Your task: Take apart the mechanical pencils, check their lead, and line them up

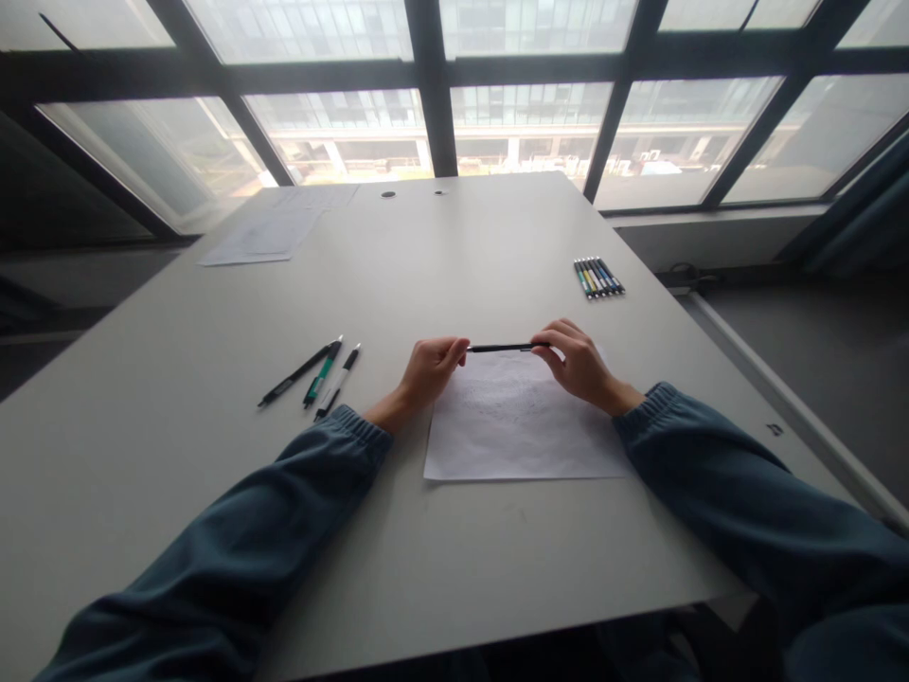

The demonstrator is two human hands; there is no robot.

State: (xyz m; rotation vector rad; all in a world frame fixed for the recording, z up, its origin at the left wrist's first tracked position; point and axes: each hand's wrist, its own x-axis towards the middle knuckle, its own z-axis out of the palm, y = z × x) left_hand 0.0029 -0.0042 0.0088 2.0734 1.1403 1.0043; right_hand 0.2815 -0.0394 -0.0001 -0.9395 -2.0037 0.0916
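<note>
Through the head camera, I watch two bare hands hold a slim black pen (501,348) level just below the center of the frame, at the upper edge of a white sheet of paper (525,445). The pen is straight and narrow, its bare middle stretch dark from hand to hand, with a small, paler bit at its left end and what looks to me like a clip close to its right. Both ends run into the fingers, so I cannot make out its full length, nor whether it touches the paper. The left hand (433,367) has its fingers curled in, thumb pressed to one end of the pen; the right hand (574,360) pinches the other end between thumb and fingers. Beneath them, I see faint marks across the upper part of the sheet.

Left of center in my frame, a dark pen (294,376), a green pen (323,374) and a white-and-black pen (339,384) lie slanted on the white table (454,265). Right of center, a neat row of pens (598,278) lies side by side, and more papers (262,232) rest at upper left, below bright windows (532,123).
</note>
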